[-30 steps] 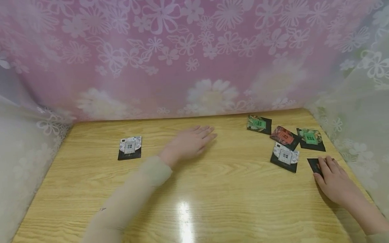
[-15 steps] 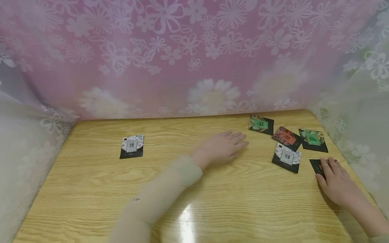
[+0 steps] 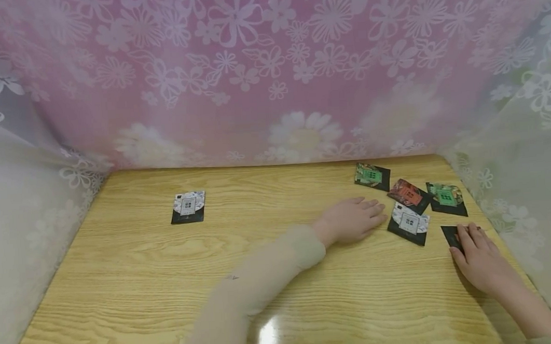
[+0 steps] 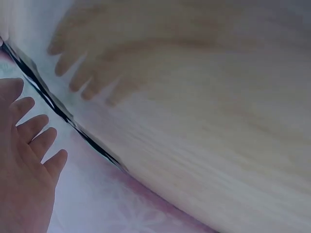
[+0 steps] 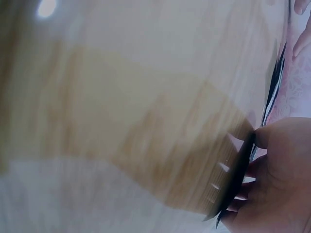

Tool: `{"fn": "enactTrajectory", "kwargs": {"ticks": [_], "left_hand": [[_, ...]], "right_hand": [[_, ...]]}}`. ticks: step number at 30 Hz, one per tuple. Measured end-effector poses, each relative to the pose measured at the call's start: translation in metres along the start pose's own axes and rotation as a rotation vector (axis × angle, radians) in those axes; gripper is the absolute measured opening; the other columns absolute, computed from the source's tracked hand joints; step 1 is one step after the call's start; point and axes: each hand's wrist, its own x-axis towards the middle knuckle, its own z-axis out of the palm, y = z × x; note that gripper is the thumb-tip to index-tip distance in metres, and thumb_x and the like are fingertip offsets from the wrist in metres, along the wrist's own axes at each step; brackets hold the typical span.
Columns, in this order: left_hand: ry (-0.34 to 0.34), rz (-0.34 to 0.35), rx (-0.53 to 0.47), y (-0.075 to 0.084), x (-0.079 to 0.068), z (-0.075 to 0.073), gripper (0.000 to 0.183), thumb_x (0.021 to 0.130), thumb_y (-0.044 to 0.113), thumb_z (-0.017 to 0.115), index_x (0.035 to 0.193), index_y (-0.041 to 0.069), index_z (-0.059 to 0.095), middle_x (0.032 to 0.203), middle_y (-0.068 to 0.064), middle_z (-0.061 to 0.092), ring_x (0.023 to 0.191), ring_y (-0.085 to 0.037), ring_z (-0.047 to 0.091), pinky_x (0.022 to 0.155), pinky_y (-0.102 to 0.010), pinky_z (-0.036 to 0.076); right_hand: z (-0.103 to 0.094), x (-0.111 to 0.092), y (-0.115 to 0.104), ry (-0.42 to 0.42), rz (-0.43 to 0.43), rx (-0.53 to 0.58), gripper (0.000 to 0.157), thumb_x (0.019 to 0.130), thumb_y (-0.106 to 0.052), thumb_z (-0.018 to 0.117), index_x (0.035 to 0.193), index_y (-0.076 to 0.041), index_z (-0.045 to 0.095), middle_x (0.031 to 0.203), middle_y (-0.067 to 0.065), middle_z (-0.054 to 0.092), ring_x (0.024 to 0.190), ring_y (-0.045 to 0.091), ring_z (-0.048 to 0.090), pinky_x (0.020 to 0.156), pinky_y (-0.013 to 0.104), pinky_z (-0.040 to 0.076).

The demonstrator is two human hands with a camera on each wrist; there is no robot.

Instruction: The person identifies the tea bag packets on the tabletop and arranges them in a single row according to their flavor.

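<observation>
My left hand [image 3: 350, 220] is over the table with fingers extended, its fingertips just left of a white-and-black packet [image 3: 408, 224]. Nothing is in this hand; the left wrist view shows the same hand [image 4: 31, 145] with its reflection on the tabletop. My right hand [image 3: 483, 260] rests its fingers on a black packet [image 3: 450, 236], covering most of its printed face. Seen low in the right wrist view, that packet [image 5: 238, 179] appears edge-on under the fingers, with the thumb at its near edge. Behind lie a red packet [image 3: 408, 193] and two green ones, one farther back [image 3: 372, 176] and one at right [image 3: 447, 198].
Another white-and-black packet [image 3: 188, 207] lies alone at the table's left. The wood-grain table [image 3: 122, 284] is glossy. A pink flowered curtain [image 3: 253, 105] hangs along its back edge, with pale sheer curtains at both sides.
My left hand has slid rightward over the table, from near the middle to the group of packets. The right hand stays on the black packet. The view has shifted slightly.
</observation>
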Motion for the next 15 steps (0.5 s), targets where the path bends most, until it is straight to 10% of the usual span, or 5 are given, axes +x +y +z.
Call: {"fn": "enactTrajectory", "kwargs": {"ticks": [15], "left_hand": [[-0.072,0.008,0.056,0.03,0.037,-0.011,0.058,0.117,0.044,0.021,0.172,0.034,0.007,0.18,0.01,0.004,0.167,-0.009,0.005,0.14,-0.032,0.009]], "right_hand": [[-0.001,0.001,-0.001,-0.005,-0.005,-0.01,0.069,0.118,-0.029,0.027,0.158,0.025,0.007,0.156,0.058,0.0,0.15,0.07,-0.003,0.127,0.076,-0.001]]}}
